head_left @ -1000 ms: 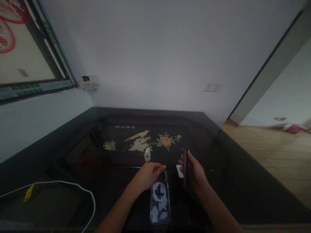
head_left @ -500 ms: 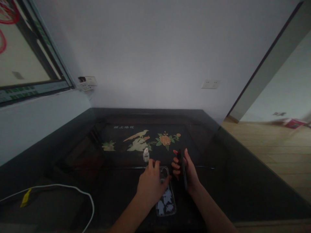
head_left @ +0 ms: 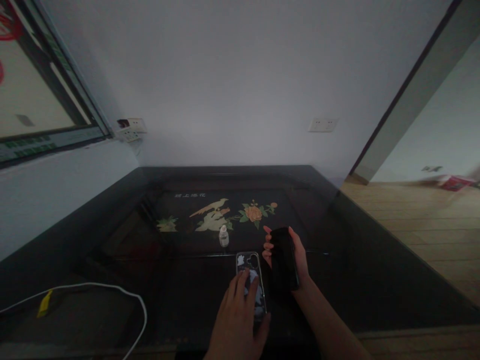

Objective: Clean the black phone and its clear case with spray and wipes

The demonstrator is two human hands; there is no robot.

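Observation:
A clear phone case [head_left: 258, 295] with pale figures on it lies on the black tabletop [head_left: 168, 310]. My left hand [head_left: 240, 310] is over its lower left part, fingers stretched out across it and thumb by the right edge; whether it presses on the case I cannot tell. To the right, my right hand [head_left: 300, 255] is wrapped round a black smartphone [head_left: 284, 257], raised with its dark face toward me. A small white bottle [head_left: 224, 236] stands upright just beyond the case, touched by neither hand.
A white cable [head_left: 112, 286] with a yellow tag [head_left: 44, 304] curves over the table's left side. Flower and bird pictures [head_left: 213, 210] decorate the tabletop. Behind it rises a white wall [head_left: 225, 100] with sockets [head_left: 323, 125]; a window [head_left: 48, 75] is at left.
My left hand has drawn back from the case's upper end to its lower part. My right hand has turned the smartphone from edge-on to show its dark face.

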